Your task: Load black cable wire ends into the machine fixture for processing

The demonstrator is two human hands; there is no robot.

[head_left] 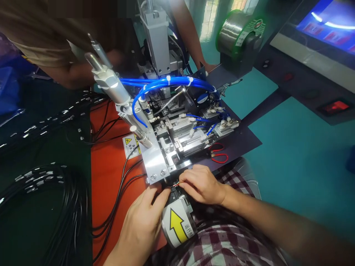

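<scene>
Thin colored wires (175, 184), one of them red, show between my two hands at the front edge of a metal bench machine (155, 159). My right hand (201, 184) is closed, with thumb and forefinger pinching these wires. On the other side, my left hand (145, 214) has its thumb and fingers drawn together beside the machine's front plate; what they hold is hidden. Just below the fingertips sits a silver motor-like cylinder (177, 223) with a yellow arrow label. Black cables (118, 201) run over the orange mat (104, 177) towards the plate.
Bundled black cables (66, 195) lie on the left. Blue air tubes (172, 80) arch over the machine. Red-handled scissors (220, 157) rest at its right. Behind stand a solder wire spool (231, 35) and a lit screen (330, 29). Another person's arm (191, 37) reaches in behind.
</scene>
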